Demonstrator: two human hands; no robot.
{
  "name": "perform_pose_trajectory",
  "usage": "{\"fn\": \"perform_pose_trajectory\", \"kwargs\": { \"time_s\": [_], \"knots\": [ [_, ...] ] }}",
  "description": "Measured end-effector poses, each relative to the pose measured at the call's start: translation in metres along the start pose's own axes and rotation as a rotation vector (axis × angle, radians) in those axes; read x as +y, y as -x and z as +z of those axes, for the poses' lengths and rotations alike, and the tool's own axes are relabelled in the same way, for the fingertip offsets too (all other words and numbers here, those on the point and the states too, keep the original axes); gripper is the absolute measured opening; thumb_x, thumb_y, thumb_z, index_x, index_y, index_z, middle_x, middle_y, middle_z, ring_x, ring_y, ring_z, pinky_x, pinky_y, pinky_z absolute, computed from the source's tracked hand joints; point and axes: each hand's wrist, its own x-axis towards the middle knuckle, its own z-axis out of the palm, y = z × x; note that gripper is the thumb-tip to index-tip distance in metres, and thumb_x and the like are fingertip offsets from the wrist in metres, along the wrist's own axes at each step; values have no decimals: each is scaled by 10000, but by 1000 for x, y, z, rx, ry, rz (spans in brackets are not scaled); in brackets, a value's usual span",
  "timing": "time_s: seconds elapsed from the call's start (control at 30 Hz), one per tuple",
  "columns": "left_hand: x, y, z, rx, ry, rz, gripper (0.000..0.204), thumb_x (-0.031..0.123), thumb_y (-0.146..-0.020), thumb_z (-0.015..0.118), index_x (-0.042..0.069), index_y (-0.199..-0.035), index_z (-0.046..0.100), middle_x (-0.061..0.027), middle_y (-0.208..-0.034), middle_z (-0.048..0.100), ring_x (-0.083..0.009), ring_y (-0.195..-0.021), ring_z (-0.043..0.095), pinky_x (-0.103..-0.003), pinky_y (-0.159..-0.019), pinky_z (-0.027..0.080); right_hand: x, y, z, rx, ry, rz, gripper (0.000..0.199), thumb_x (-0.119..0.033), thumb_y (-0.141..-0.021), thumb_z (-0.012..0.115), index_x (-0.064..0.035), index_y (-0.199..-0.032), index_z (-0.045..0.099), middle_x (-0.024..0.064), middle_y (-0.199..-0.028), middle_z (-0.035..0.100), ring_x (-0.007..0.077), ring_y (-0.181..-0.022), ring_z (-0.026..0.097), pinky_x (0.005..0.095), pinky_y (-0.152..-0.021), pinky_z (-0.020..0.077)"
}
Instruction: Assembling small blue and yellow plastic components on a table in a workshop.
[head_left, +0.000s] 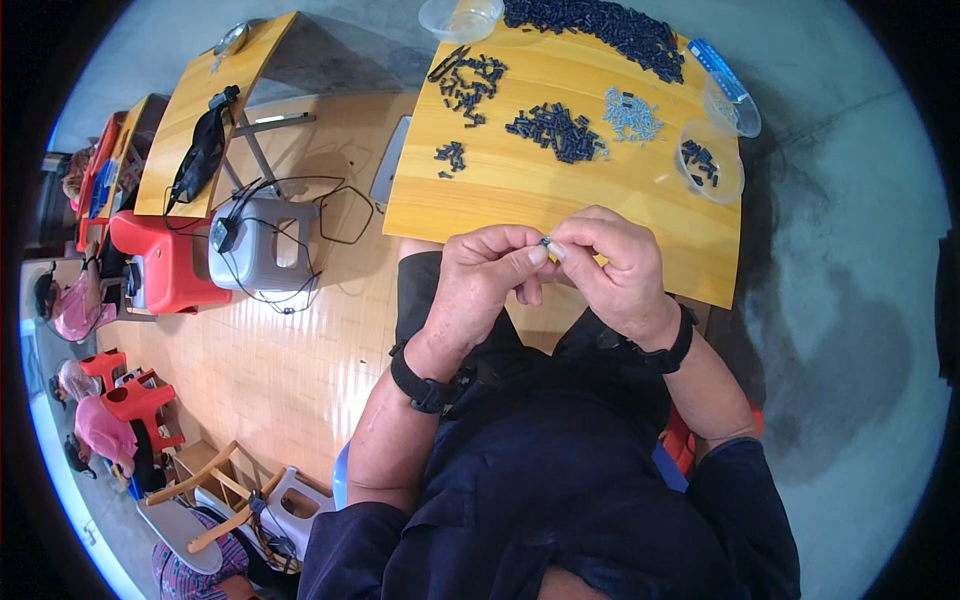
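Note:
Just past the near edge of the yellow wooden table [440,210], my two hands meet over my lap. Thumb and fingers of my left hand [488,272] pinch a small dark part [545,242]. My right hand [618,268] is closed at the same spot, its fingertips against that part; whether a second small piece is in them is too small to tell. On the table beyond lie a pile of short black plastic pieces [556,132], a scatter of small silvery pieces [632,116] and, further left, loose small black parts [468,92].
A large heap of black pieces [610,30] covers the far edge. Clear plastic bowls [738,178] stand at the right, one holding black pieces. A black hand tool [448,64] lies at the left. Leftward are a grey stool [262,250] with cables, a red chair [165,262] and other people.

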Motion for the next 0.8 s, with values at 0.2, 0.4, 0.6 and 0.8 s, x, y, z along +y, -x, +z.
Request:
{"fn": "perform_pose_trajectory", "kwargs": {
  "time_s": [0.2, 0.4, 0.6, 0.8],
  "knots": [
    [1, 3, 3, 18, -48, -12, 90, 34, -893, 585, -14, -934, 649, -90, -798, 670, -107, -535, 584, -207, -489, 478, 0, 3, 0, 10, -2, -59, 97, 81, -785, 634, 16, -856, 618, 98, -749, 599, 175, -647, 611, 270, -559, 484],
    [0, 8, 6, 44, -10, -28, 90, 30, -888, 588, -23, -930, 647, -93, -786, 665, -118, -530, 593, -220, -488, 498, -4, 5, -2, -35, 65, -128, 107, 80, -791, 625, 9, -871, 616, 102, -787, 586, 206, -663, 615, 284, -564, 492],
    [-8, 12, 7, 64, 3, -92, 82, 6, -873, 596, -38, -923, 645, -83, -788, 665, -110, -562, 602, -208, -512, 473, 4, 14, 1, -80, 155, -219, 166, 70, -770, 623, -2, -917, 597, 115, -803, 568, 245, -653, 609, 333, -537, 482],
    [-28, 7, 5, 42, -44, -151, 99, 40, -902, 565, -23, -931, 636, -69, -796, 649, -124, -584, 609, -221, -538, 486, 23, 31, -1, -103, 139, -103, 142, 52, -775, 600, -4, -905, 593, 117, -757, 560, 267, -627, 592, 352, -535, 475]
  ]
}}
